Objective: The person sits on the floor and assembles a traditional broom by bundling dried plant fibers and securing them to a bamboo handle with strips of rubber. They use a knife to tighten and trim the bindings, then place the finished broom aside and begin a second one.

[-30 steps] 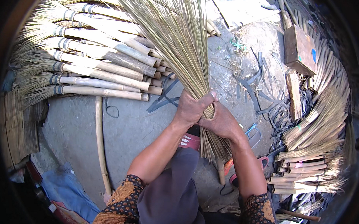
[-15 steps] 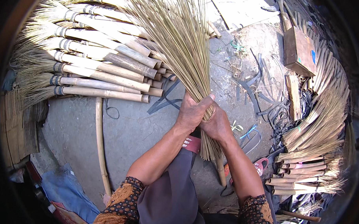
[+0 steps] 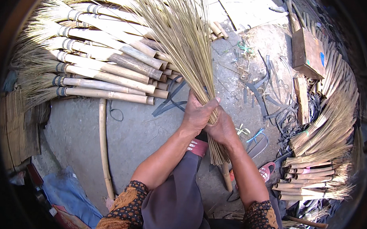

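My left hand [image 3: 196, 115] and my right hand [image 3: 221, 126] are closed side by side around the middle of a bundle of thin broom sticks [image 3: 189, 53]. The long sticks fan out upward and away from me. Their cut ends show in a tight cluster below my right hand. Something small and dark blue shows among the sticks just above my grip; I cannot make out what it is. Under the cut ends, near my right forearm, a bamboo stick [image 3: 225, 175] points down toward the ground; whether it joins the bundle is hidden.
Finished brooms with bamboo handles [image 3: 110, 95] lie piled at the far left. A bamboo pole [image 3: 104, 149] lies on the floor. Black rubber strips [image 3: 260, 96], a wooden box [image 3: 308, 53], and stick bundles [image 3: 327, 127] are at the right, near a pink sandal [image 3: 266, 170].
The sticks above my hands have shifted slightly left and spread a little, and the dark blue bit now shows among them. Both hands keep their grip in nearly the same place.
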A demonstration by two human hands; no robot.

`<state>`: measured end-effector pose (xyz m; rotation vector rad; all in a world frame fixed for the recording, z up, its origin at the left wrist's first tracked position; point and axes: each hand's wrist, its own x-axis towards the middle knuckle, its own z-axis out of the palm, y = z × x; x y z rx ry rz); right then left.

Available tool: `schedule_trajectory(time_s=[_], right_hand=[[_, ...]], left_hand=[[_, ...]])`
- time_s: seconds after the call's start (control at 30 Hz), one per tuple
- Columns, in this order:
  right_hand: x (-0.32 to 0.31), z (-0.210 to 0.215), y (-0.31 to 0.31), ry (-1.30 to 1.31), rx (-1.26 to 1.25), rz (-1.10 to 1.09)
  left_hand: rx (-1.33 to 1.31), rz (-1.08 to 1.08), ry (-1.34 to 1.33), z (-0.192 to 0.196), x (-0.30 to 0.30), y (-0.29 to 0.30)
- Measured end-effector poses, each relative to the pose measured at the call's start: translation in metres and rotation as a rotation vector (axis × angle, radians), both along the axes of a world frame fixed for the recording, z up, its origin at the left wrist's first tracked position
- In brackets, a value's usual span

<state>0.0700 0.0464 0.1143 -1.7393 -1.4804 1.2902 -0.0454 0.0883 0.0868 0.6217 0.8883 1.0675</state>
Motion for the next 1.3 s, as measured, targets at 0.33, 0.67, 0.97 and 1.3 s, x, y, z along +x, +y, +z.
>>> schedule_trajectory(time_s=[0.33,0.67,0.97,1.3], right_hand=[[0.002,-0.004,-0.001,0.016,-0.05,0.035],[-0.01,-0.007,-0.008,-0.118,-0.075,-0.043],[-0.001,-0.004,0.001,0.007,-0.072,0.062],[-0.004,-0.005,-0.003,0.026,-0.063,-0.011]], left_hand=[[0.074,0.013,0.126,-0.004,-0.001,0.0],[0.035,0.085,0.172,-0.003,0.003,-0.004],[0.034,-0.022,0.101,-0.013,-0.005,-0.005],[0.103,0.093,0.138,-0.019,0.0,-0.008]])
